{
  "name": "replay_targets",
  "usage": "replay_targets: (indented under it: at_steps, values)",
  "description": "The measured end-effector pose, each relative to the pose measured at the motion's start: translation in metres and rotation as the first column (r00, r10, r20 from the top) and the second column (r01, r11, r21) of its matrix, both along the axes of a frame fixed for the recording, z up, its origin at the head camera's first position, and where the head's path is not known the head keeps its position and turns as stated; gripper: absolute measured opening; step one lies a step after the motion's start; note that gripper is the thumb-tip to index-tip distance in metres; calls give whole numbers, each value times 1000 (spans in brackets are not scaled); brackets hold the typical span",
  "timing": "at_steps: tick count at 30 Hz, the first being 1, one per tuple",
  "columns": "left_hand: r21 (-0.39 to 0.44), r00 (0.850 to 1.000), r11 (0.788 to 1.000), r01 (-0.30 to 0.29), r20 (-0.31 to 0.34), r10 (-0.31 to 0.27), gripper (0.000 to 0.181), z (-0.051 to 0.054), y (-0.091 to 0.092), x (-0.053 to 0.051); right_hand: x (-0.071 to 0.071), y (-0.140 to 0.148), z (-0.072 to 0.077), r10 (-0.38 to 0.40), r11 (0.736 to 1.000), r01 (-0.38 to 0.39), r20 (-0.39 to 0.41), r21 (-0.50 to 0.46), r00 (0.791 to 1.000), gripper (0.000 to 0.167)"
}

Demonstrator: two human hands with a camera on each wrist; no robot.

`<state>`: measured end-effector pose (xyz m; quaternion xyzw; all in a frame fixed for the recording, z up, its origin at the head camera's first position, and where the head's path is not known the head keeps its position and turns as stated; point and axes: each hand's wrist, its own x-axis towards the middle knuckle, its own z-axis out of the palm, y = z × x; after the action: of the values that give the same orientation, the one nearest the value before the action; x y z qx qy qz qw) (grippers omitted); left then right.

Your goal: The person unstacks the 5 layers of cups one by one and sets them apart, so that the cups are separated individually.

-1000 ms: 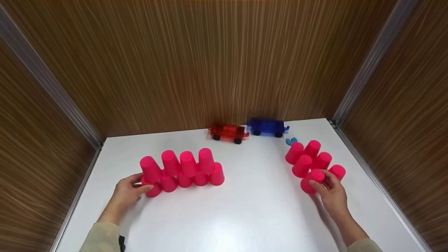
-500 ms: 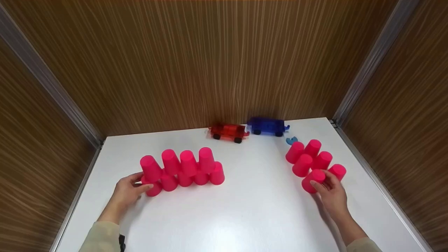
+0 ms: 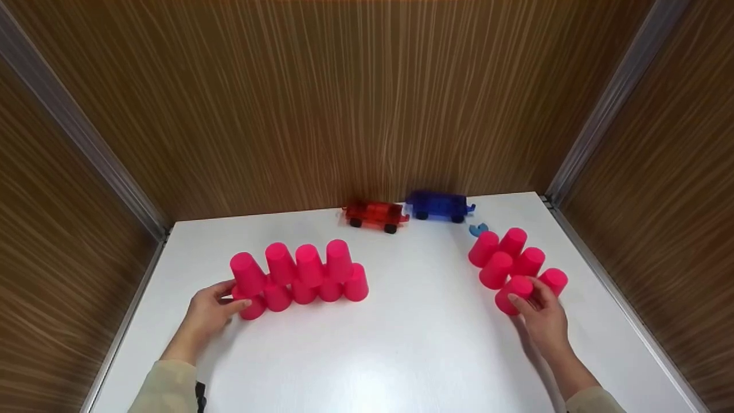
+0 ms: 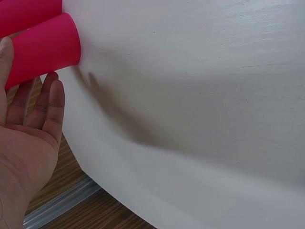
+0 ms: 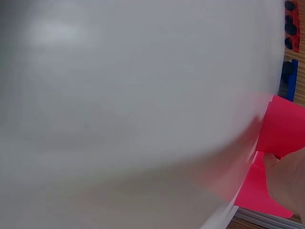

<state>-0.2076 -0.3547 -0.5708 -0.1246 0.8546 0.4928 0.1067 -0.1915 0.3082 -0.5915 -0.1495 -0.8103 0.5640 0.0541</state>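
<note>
Pink cups, narrow ends up, stand in two groups on the white table [image 3: 413,344], both nearer the person than the red toy wagon [image 3: 375,217]. Mostly to the wagon's left, the two-tier row [image 3: 309,267] has five cups along the bottom and four resting across them. Farthest from the wagon in that bottom tier is the end cup [image 3: 254,311], which the left hand [image 3: 207,312] holds lightly, thumb on the side facing the person and at least one finger reaching behind; the gap between them is about as wide as the cup. In the left wrist view the other fingers lie loosely extended below it. Well to the wagon's right, a cluster of six cups [image 3: 526,263] stands close together. Its member nearest the person, the front cup [image 3: 509,299], is pinched by the right hand [image 3: 545,318], thumb on the side toward the wagon and fingers curled around the opposite side, spread only as far as the cup requires; whether its rim touches the table I cannot tell. Just beside the wagon, on its right, is a blue toy wagon [image 3: 439,206], and farther right a small light-blue piece [image 3: 478,230] lies next to the cluster. Behind the wagon rises a wood-grain panel [image 3: 367,103]. Pale sleeves [image 3: 166,387] cover both forearms, on the person's side of the wagon.
</note>
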Motion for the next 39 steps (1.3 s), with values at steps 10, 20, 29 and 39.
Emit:
replay_targets:
  at_steps: [10,20,29,39]
  values:
    - [4,1000,1000,-8,-4,8,82,-1,1,0,-2,1,0,-8,999,9,8,-35,1000,79]
    - [9,1000,1000,-4,7,4,83,-2,0,-3,-3,2,1,-2,999,2,12,-42,1000,80]
    - [-7,1000,1000,5,1,-5,88,-1,-1,-1,-7,4,-2,8,999,-7,31,-42,999,82]
    - [3,1000,1000,5,-1,-5,87,0,0,0,-6,2,2,16,1000,-15,33,-27,999,83]
